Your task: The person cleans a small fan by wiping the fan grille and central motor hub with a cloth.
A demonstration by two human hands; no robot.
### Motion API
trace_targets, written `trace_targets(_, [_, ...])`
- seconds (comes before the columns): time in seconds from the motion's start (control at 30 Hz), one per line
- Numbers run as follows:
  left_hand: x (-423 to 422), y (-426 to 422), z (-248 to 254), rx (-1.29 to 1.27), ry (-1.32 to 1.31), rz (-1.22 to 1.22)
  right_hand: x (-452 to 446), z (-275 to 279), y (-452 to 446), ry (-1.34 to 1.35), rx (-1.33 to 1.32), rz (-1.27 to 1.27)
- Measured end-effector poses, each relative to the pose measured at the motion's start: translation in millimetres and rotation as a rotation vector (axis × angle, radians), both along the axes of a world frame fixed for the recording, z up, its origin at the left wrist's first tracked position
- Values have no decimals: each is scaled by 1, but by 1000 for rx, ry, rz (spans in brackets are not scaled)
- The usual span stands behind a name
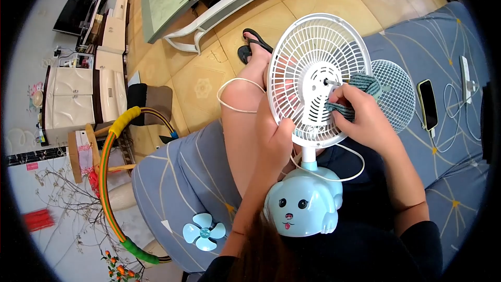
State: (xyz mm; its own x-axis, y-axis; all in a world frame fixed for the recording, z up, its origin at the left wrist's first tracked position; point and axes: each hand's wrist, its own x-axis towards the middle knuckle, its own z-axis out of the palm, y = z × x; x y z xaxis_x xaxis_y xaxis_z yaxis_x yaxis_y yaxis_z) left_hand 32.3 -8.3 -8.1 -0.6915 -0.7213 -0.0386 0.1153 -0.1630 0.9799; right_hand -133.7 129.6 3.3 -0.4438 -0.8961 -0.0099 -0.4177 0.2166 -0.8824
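Observation:
A small fan lies across my lap, its white rear grille (292,73) facing up with the bare motor shaft (329,82) sticking out. Its light blue base (302,203) is shaped like a dog's head. My left hand (276,136) grips the lower left rim of the grille. In my right hand (360,115) a green striped cloth (365,84) is pinched against the grille's middle, right of the shaft. The front grille (394,94) rests on the sofa beyond my right hand. Light blue fan blades (204,232) lie on the sofa at lower left.
On the grey patterned sofa (177,177) at right are a phone (428,105) on a cable and a white power strip (466,78). A striped hoop (104,177) leans at left. A low table (182,0) stands ahead on the tiled floor. The fan's white cord loops over my leg.

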Motion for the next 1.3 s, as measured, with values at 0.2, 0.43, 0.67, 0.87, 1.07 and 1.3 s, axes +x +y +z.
trace_targets(0.2, [2,5,13,-165,-36,-27,-18,5,14,-51,-23,-1])
trace_targets(0.43, [5,6,-9,-283,-116,-11,-20,29,26,95,-58,-24])
trace_targets(0.67, [-1,9,-12,-345,-128,-28,-6,31,12,238,-213,-17])
trace_targets(0.87, [5,10,-19,-438,-197,-45,9,20,-12,331,-205,27])
trace_targets(1.07, [6,10,-15,-453,-234,-94,16,12,-36,329,-251,17])
trace_targets(1.3, [4,6,-10,-438,-252,-136,31,-4,-40,330,-196,52])
